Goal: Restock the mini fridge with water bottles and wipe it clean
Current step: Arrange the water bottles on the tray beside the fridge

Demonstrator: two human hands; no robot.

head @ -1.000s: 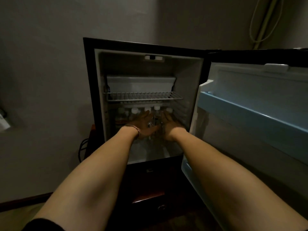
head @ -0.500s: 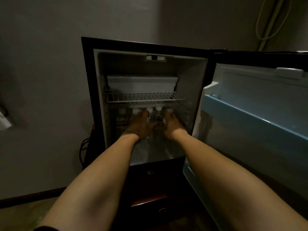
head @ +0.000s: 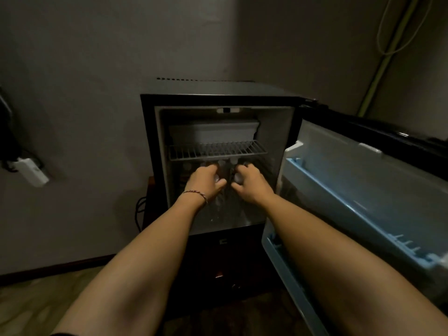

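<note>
Nearest the camera, two bare forearms reach forward and down into a small black mini fridge (head: 148, 166) that stands on a dark cabinet against a grey wall. Its white-lined door (head: 363, 190) hangs open to the right, with a pale blue door shelf (head: 339, 202) running along the inside.

The left hand (head: 206, 181), with a thin braided bracelet (head: 197, 194) at the wrist, is inside the lower compartment with its fingers curled over the top of a clear plastic water bottle with a white cap (head: 217, 177). The right hand (head: 249, 184) is just beside it, fingers curled round the neck of a second clear water bottle with a white cap (head: 238, 178). Both hands grip their bottles from above, and the two bottles stand close together near the front of the fridge floor.

Behind the hands, a row of more white-capped bottles (head: 233, 161) stands at the back of the lower compartment, partly hidden in shadow. Above them a white wire rack (head: 218, 151) spans the fridge, and on it lies a white rectangular plastic tray (head: 213, 132). Further off, a white power adapter (head: 30, 172) hangs on the wall at the left, and a pale green pipe (head: 388, 54) runs up the wall at the right.
</note>
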